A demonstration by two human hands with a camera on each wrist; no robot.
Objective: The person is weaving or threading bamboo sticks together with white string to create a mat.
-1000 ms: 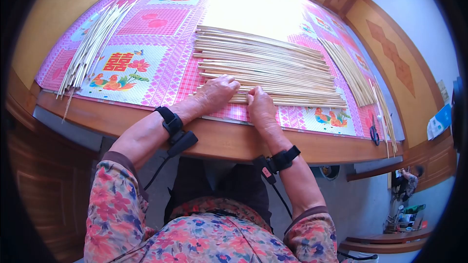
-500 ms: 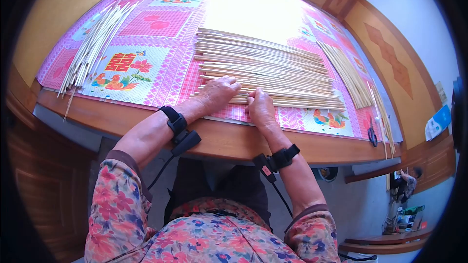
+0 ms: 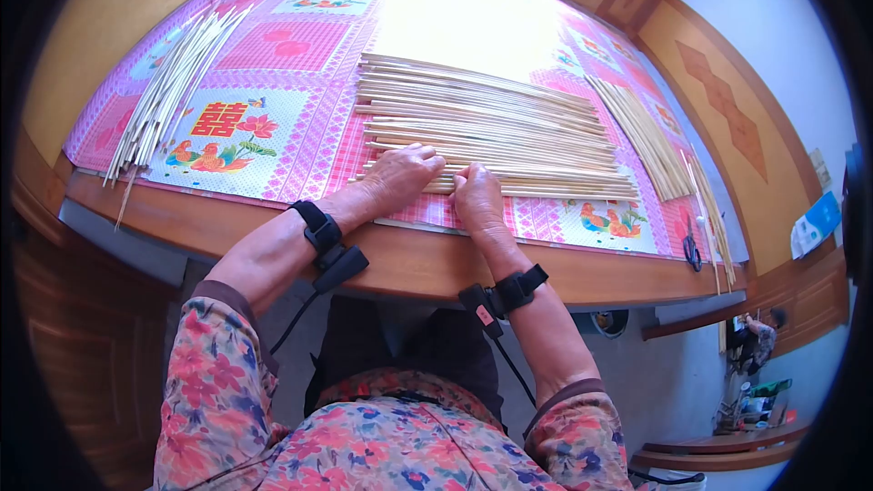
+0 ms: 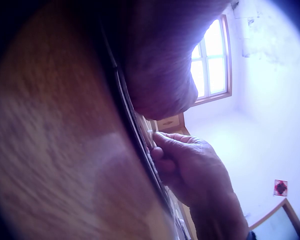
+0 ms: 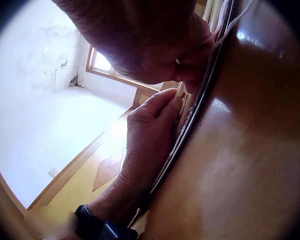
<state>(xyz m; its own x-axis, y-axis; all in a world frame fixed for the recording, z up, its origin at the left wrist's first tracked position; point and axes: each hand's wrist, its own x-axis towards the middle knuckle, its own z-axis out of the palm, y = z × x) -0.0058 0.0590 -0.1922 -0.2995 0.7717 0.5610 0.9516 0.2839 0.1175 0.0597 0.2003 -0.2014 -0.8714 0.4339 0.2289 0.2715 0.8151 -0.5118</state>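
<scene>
Long, thin pale wooden sticks lie side by side across the patterned tablecloth. At their near edge, towards the left end, my left hand bends over the nearest sticks. In the right wrist view its thumb and fingers pinch a pale stick. Just to the right, my right hand has curled fingers, with thumb and forefinger pinched at the same front edge. The left wrist view shows this right hand from the side, its fingertips against the sticks. What lies under both palms is hidden.
Loose sticks lie in a bundle at the left; another bundle lies at the right. Scissors are near the right front corner beside a few thin stalks. A white cord crosses the wooden table edge.
Both hands keep nearly the same place at the front sticks. The right hand and wrist have shifted slightly left; the whole view has also drifted a little.
</scene>
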